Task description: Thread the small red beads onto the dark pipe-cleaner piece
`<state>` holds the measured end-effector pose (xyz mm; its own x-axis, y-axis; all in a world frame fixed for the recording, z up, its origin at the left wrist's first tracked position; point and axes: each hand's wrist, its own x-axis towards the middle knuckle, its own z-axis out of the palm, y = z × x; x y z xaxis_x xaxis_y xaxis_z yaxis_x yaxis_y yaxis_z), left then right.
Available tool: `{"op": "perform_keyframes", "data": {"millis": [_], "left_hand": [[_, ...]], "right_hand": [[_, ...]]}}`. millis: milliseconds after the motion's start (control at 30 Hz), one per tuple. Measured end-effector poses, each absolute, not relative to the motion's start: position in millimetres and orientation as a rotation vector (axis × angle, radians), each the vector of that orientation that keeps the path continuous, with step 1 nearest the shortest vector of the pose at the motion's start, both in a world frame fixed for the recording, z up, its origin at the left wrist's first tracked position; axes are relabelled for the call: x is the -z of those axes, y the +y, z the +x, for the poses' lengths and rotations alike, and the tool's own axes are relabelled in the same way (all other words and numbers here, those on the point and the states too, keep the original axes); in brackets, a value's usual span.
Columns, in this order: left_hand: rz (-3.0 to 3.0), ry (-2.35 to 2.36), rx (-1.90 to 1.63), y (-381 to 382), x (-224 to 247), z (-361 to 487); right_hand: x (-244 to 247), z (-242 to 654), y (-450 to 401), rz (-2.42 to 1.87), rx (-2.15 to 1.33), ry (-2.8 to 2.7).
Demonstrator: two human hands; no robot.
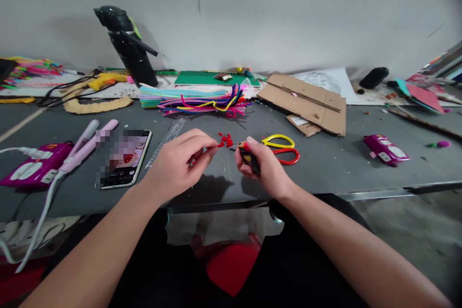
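My left hand [186, 156] is closed in a pinch, with a small red piece [220, 145] at its fingertips. Another bit of red shows beneath the curled fingers. In my right hand [265, 163] is a small black lighter-like object [250, 158] with yellow marks and a red end, the thumb lying on its top. Between and just beyond both hands lies a little pile of red pieces [226, 139]. Scissors with one yellow and one red handle loop [285, 137] lie right behind my right hand. A thin metal tip points left beside that hand; its source is partly hidden.
Left of my hands are a phone [134, 158], a clear ruler [166, 140], a pink hair straightener [88, 147] and a purple pack [39, 166]. Behind lie pipe cleaners [202, 98], cardboard [306, 101] and a black flask [132, 50]. Another purple pack [387, 149] is at right.
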<state>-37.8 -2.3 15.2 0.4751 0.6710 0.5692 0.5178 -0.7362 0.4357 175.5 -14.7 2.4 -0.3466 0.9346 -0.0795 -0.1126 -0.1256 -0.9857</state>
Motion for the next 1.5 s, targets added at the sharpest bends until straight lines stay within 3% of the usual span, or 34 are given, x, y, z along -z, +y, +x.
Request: {"op": "perform_keyframes", "data": {"millis": [267, 700, 1167, 1500], "left_hand": [[2.483, 1.016, -1.187, -5.2, -13.8, -32.9], [2.138, 1.108, -1.169, -13.2, -17.8, -20.4], [2.731, 1.021, -1.302, -8.8, -7.3, -29.7], [2.849, 1.038, -1.266, -7.8, -4.8, -31.1]], "right_hand": [[12.1, 157.1, -18.6, -0.965, -1.814, -1.118], [7.2, 155.2, -23.2, -0.908, -1.704, -1.123], [2.7, 155.6, -25.5, -0.997, -1.659, -1.162], [3.1, 155.6, -23.3, -1.054, -1.654, -1.166]]}}
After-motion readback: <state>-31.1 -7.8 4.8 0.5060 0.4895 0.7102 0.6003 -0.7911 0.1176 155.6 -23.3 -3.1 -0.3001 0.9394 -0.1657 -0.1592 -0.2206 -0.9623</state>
